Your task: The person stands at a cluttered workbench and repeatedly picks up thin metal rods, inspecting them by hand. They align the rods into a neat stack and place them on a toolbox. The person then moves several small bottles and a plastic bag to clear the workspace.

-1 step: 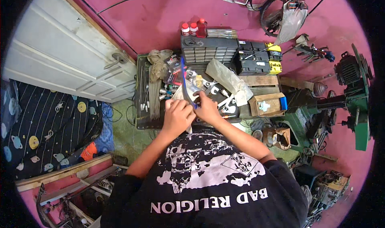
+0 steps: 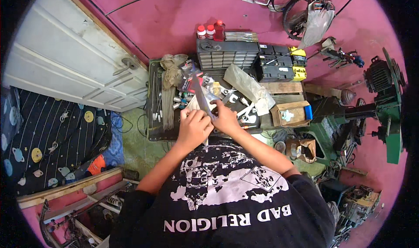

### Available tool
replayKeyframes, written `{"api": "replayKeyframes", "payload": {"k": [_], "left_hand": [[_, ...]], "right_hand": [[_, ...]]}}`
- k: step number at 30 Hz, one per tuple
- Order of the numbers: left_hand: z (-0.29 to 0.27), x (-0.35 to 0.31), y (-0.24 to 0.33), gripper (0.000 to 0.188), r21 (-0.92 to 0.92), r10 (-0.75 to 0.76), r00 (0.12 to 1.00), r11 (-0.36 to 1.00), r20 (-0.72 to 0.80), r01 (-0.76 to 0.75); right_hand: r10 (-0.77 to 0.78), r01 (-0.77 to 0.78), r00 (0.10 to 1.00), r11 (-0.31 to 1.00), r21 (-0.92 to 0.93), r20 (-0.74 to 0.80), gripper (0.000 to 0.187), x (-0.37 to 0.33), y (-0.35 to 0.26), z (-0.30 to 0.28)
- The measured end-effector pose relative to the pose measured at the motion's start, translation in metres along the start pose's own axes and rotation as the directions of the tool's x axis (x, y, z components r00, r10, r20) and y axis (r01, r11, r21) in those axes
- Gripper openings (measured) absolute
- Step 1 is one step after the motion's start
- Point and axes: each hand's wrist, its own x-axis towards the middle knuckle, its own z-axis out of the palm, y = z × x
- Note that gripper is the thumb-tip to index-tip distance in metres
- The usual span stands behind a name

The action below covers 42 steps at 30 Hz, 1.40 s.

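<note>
A long, tapered, blade-like strip (image 2: 201, 93) with a pointed far end stands out from between my hands, its grey-blue face showing. My left hand (image 2: 194, 126) is closed near its lower end, fingers curled, beside my right hand. My right hand (image 2: 225, 118) grips the strip's lower part from the right, thumb and fingers bent around it. A pale piece (image 2: 206, 140), perhaps cloth, shows just under my hands; what the left fingertips press on is hidden. Beyond the hands lies a cluttered dark workbench (image 2: 158, 133) with white wrench-like tools (image 2: 247, 115).
Thin rods (image 2: 168, 104) lie at the bench's left. At the back stand a small-drawer cabinet (image 2: 228, 58) and black-yellow toolboxes (image 2: 279, 67). A wooden box (image 2: 291, 113) sits at the right, near a green drill press (image 2: 388, 121). A white door (image 2: 78, 43) is at left.
The blade-like strip has turned in my hands: its narrow blue-lit edge showed before, now its broad grey face does. The tip has shifted slightly left. Both hands have barely moved.
</note>
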Motion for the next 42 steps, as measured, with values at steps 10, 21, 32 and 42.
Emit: {"api": "replayKeyframes", "payload": {"k": [10,21,32,42], "left_hand": [[0.009,-0.008,-0.006,0.018,-0.066,-0.394,0.908,0.911,0.139,0.406],[-0.003,-0.020,-0.031,0.014,0.210,-0.487,0.873,0.857,0.025,0.471],[0.001,-0.038,-0.032,0.015,0.199,-0.532,0.846,0.833,0.027,0.517],[0.008,-0.045,-0.036,0.021,0.199,-0.564,0.826,0.810,0.010,0.551]], "right_hand": [[-0.347,0.304,0.931,0.910,-0.282,-0.113,0.044,-0.002,-0.009,-0.004],[-0.325,0.264,0.942,0.873,-0.410,-0.085,0.038,0.030,-0.003,0.015],[0.009,-0.195,0.954,0.777,-0.599,-0.299,0.092,0.124,0.127,-0.027],[-0.262,0.331,0.941,0.597,-0.731,0.212,0.025,0.063,0.191,-0.004]]}}
